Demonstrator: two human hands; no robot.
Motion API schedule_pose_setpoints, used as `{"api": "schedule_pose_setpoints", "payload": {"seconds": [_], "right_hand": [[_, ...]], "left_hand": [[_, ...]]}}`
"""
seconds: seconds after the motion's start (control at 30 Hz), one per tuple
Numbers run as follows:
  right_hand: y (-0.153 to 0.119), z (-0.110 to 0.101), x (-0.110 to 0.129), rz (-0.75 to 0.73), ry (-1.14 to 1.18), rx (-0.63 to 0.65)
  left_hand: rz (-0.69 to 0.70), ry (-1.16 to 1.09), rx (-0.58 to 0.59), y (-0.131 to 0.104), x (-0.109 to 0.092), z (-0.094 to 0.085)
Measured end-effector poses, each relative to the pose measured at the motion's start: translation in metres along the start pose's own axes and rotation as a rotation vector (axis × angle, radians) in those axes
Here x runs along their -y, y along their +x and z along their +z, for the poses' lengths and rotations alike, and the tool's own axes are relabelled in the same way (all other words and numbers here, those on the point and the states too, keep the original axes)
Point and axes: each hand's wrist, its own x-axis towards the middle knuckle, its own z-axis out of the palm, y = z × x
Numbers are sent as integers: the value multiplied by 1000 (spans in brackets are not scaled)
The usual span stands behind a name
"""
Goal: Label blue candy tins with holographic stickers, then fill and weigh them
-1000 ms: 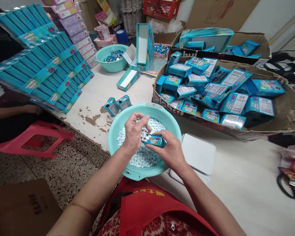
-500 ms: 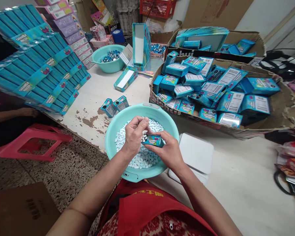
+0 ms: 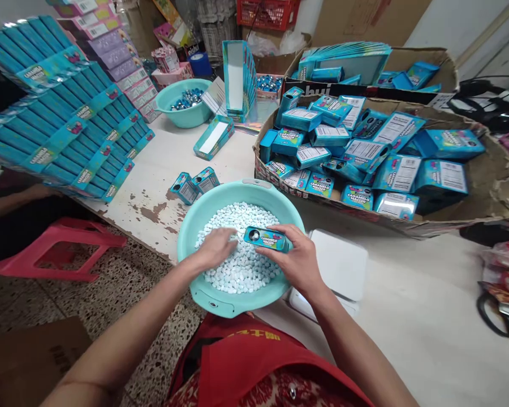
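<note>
My right hand point(image 3: 299, 254) grips a small blue candy box point(image 3: 266, 238) by its right end, over the basin. The box lies on its side, with a round dark hole in the end facing left. My left hand point(image 3: 216, 247) is down at the white candies point(image 3: 246, 274), fingers stretched and apart, slightly blurred. Its fingertips are partly lost among the candies, left of the box. These small pale pieces fill the bottom of a turquoise basin point(image 3: 216, 305) at the table's front edge.
Two small blue boxes point(image 3: 195, 185) stand behind the basin. A white scale point(image 3: 339, 264) sits to its right. Behind it, a large carton point(image 3: 407, 225) holds many blue boxes. Filled display trays point(image 3: 76, 121) are stacked at left, near a red stool point(image 3: 59, 249) and another person's arm point(image 3: 19, 200).
My left hand has moved away from the box's open end, left and down to the candies. The box stays in my right hand, its hole now uncovered. The view has shifted slightly.
</note>
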Motion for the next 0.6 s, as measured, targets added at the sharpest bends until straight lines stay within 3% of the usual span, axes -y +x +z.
{"api": "schedule_pose_setpoints", "payload": {"seconds": [0.07, 0.13, 0.3, 0.4, 0.5, 0.6], "right_hand": [[1, 4, -2, 4, -13, -14], [2, 6, -2, 7, -16, -41], [3, 1, 1, 3, -45, -55], [0, -3, -1, -6, -69, -39], [-3, -4, -3, -40, -107, -9], [-4, 1, -4, -65, -140, 21]], "left_hand": [[59, 226, 144, -8, 0, 14], [113, 348, 207, -15, -9, 27], [121, 311, 240, -19, -24, 36], [-6, 85, 109, -15, -22, 25], [-205, -350, -61, -14, -27, 10], [-248, -823, -235, -15, -44, -2]]}}
